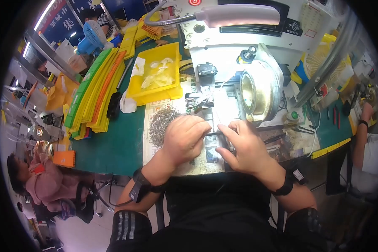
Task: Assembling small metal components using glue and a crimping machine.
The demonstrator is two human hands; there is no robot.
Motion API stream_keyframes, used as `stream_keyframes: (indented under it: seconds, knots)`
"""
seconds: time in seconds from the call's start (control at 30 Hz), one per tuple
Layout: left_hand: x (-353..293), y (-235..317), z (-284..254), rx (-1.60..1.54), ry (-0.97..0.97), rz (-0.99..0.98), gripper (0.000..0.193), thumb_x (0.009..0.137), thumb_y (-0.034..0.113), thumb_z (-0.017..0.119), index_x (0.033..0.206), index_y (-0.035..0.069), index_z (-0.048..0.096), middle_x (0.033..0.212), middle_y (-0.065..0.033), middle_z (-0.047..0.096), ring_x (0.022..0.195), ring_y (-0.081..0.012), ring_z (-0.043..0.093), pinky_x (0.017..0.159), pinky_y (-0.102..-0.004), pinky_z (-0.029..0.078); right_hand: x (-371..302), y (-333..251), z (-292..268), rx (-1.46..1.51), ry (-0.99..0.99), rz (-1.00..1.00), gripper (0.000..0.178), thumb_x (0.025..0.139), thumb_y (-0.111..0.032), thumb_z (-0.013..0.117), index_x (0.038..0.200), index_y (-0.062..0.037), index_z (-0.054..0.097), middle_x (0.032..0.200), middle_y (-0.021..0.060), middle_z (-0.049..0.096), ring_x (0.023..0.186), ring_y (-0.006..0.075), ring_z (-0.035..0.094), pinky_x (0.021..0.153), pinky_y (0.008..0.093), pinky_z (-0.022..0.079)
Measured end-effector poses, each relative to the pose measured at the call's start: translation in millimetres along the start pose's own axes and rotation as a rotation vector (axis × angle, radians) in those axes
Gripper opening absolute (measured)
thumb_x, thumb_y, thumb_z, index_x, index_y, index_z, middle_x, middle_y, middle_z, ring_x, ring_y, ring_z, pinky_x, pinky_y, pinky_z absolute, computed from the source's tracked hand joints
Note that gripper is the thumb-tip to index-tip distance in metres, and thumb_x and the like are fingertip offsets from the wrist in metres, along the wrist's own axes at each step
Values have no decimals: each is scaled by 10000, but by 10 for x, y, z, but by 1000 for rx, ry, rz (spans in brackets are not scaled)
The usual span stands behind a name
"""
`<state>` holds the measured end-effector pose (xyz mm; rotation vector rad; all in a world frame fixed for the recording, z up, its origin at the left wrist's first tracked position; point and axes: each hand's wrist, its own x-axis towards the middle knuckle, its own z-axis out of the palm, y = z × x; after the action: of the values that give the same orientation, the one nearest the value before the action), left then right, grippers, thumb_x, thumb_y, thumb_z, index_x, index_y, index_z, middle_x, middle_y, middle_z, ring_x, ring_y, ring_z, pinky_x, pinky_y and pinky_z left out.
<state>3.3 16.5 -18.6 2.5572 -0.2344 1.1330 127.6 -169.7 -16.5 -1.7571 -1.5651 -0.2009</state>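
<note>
Dark rod (213,133) in fingers (202,127), metal pieces (160,125), yellow tray (157,97)

Thin dark rod (214,133), near level on the 9–3 line: 9 o'clock end in left hand (185,137), 3 o'clock end lost at right hand's fingers (227,131). Loose silvery metal bits (158,122) heaped at 9 o'clock.

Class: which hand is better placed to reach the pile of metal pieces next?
Left, most likely: the left hand is close beside the metal pieces, while the right hand is farther off, with the left between it and them.
</note>
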Motion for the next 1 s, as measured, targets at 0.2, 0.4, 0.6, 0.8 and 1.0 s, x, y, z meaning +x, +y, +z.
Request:
stream_keyframes:
  seconds: [0.2, 0.4, 0.6, 0.8, 1.0]
  knots:
    - [14, 1, -4, -22, -4, 15, 212, 741, -18, 721, 923, 65, 654, 852, -87, 662, 738, -289, 636, 658, -382, 494, -603, 469, -355, -76, 174, 30, 323, 824, -149, 745, 1113, -20, 679, 889, 175, 644, 751, 328, 630, 685, 409, 513]
    - [-7, 3, -10, -24, -1, 15, 211, 740, -28, 723, 916, 63, 649, 845, -92, 657, 737, -289, 636, 655, -381, 492, -670, 757, -893, -494, 217, 261, 670, 818, -154, 739, 1404, 50, 487, 1354, 270, 559, 1268, 424, 535, 1086, 478, 408]
    - [18, 92, -73, 7, -9, 29, 190, 755, -21, 735, 900, 57, 641, 835, -90, 650, 730, -288, 632, 652, -378, 490, -711, 957, -904, -379, 146, 308, 721, 850, -239, 713, 1449, 50, 436, 1537, 264, 400, 1433, 425, 375, 1192, 497, 273]
    - [61, 132, -135, 27, -2, 43, 196, 744, -32, 735, 889, 60, 641, 823, -91, 640, 718, -289, 619, 645, -383, 481, -769, 1026, -757, -347, 254, 335, 640, 862, -185, 712, 1418, 30, 481, 1526, 255, 416, 1418, 424, 394, 1173, 464, 307]
    - [72, 154, -232, 33, -37, 55, 185, 755, -43, 726, 894, 48, 645, 805, -96, 637, 707, -296, 609, 641, -381, 475, -778, 1025, -763, -321, 240, 352, 569, 876, -186, 711, 1369, 27, 525, 1508, 244, 437, 1395, 422, 420, 1157, 460, 328]
